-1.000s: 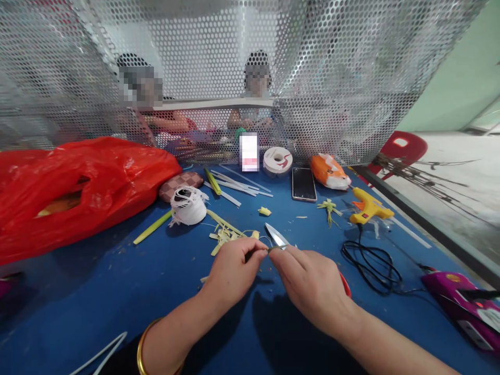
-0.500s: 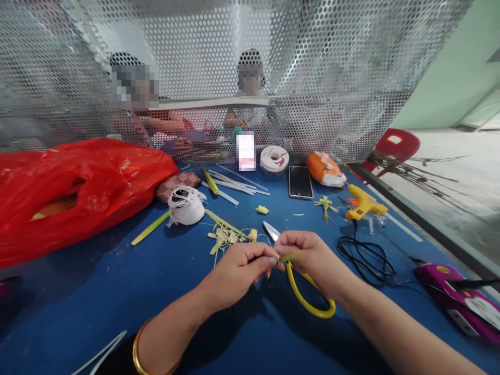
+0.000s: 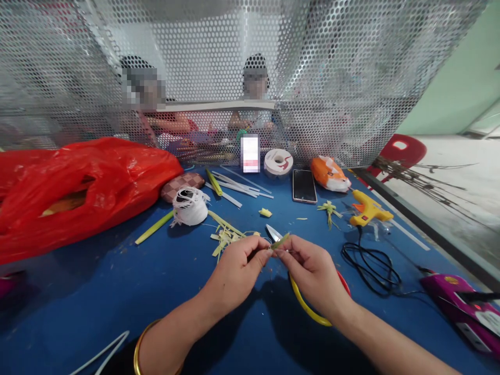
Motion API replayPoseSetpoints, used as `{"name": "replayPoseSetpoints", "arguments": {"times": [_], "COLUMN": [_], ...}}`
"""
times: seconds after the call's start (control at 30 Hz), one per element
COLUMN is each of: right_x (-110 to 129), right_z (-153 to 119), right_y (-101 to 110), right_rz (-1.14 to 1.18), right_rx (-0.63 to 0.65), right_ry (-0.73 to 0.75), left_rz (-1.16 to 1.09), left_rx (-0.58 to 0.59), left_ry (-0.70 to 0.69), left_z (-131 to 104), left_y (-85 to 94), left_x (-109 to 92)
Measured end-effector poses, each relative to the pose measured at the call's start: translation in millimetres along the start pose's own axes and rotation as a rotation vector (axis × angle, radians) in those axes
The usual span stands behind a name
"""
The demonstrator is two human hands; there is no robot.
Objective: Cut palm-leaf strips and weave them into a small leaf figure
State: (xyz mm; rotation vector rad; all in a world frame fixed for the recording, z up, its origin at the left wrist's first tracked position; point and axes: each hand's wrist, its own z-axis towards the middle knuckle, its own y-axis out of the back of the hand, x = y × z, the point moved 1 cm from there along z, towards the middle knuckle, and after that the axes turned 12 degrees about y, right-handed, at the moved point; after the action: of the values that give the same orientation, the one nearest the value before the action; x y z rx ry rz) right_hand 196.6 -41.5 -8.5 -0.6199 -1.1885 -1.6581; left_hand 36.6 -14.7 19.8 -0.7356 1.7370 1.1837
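Green and narrow, a short leaf piece (image 3: 280, 241) sits at the centre of the frame, held above a blue bench (image 3: 117, 291) between two bare hands whose fingertips almost meet. From where I stand, the left hand (image 3: 235, 268), left of centre, is closed in a pinch of thumb and forefinger on the leaf piece's lower left end. The right hand (image 3: 315, 271), right of centre, pinches it toward the upper right end, other fingers curled in.

Scissors (image 3: 272, 232) show around the right hand: pale blades point to the upper left beyond the fingers, yellow and red handles peek out below. Whether they rest on the bench or hang from the fingers, I cannot tell. Pale leaf scraps (image 3: 223, 241) lie scattered just beyond the left hand, and white cord (image 3: 191, 208) stands bundled farther to the upper left. Toward the right of the frame, a small leaf figure (image 3: 329, 208) lies near a yellow glue gun (image 3: 369, 208).

My judgement is that the step in hand is fine fingertip work, perhaps binding or shaping the leaf piece. The next move seems to call for a steady left pinch, light tension from the right, and care around the blades.
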Motion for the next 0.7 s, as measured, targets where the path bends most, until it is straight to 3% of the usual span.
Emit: {"name": "replayPoseSetpoints", "arguments": {"times": [0.17,0.33,0.47,0.6,0.7], "right_x": [0.8,7.3,13.6,13.4,13.9], "right_z": [-3.1,-4.2,-5.6,-7.3,-8.3], "right_y": [-0.7,0.4,1.1,-3.1,-6.1], "right_rz": [-0.176,-0.196,-0.191,-0.338,-0.393], "right_rx": [0.030,0.075,0.083,0.098,0.081], "right_ry": [0.170,0.309,0.364,0.389,0.509], "left_rz": [0.080,0.051,0.042,-0.039,-0.120], "left_rx": [-0.161,-0.210,-0.187,-0.111,-0.082], "left_ry": [-0.045,-0.073,-0.051,0.097,0.149], "left_z": [2.9,4.1,4.5,6.0,6.2], "left_y": [0.7,-3.0,-4.0,-3.1,-3.5], "left_x": [5.0,10.6,10.6,9.1,8.4]}}
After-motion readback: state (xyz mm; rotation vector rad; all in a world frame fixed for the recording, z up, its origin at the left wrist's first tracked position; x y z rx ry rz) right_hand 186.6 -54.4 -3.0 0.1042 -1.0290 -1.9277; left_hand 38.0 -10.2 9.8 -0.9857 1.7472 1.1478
